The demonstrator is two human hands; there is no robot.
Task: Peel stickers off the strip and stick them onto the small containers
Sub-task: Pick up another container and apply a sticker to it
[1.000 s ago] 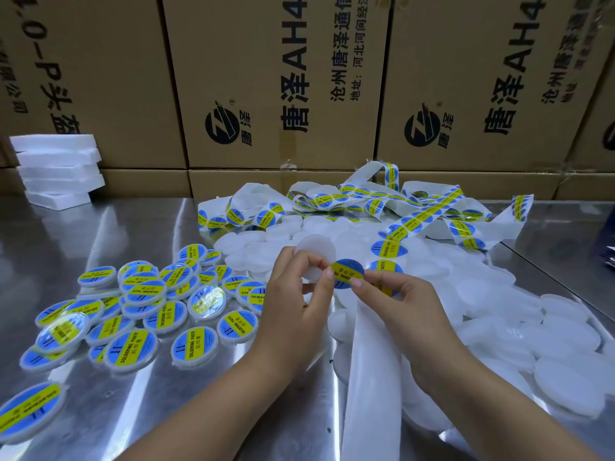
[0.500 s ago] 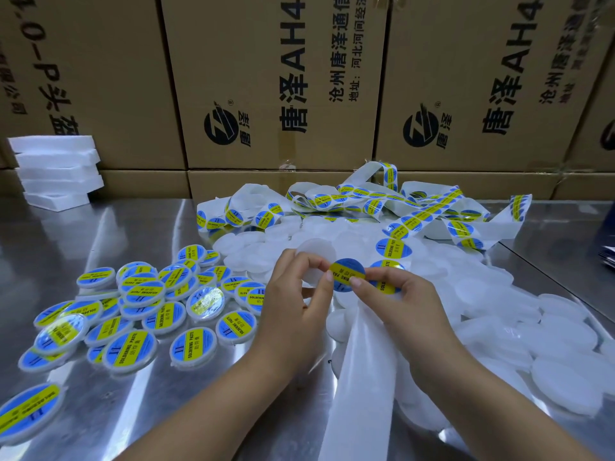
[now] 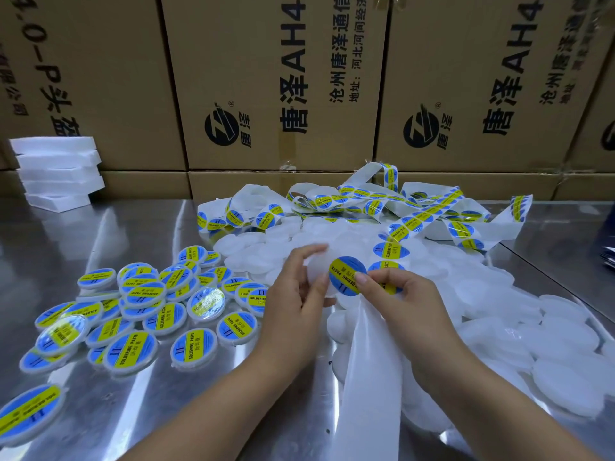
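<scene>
My left hand grips a small round white container at its edge. My right hand pinches a round blue and yellow sticker and holds it against the container's face. The sticker strip runs from under my right hand up to a tangled heap at the back. Its bare white backing hangs down toward me between my arms. Unlabelled white containers lie piled on the right, and labelled ones are spread on the left.
The work surface is a shiny steel table. Cardboard boxes form a wall behind it. A stack of white foam blocks stands at the back left. One labelled container lies near the front left edge.
The sticker has come off the strip and moved left onto the container in my left hand. Both hands have stayed in about the same place.
</scene>
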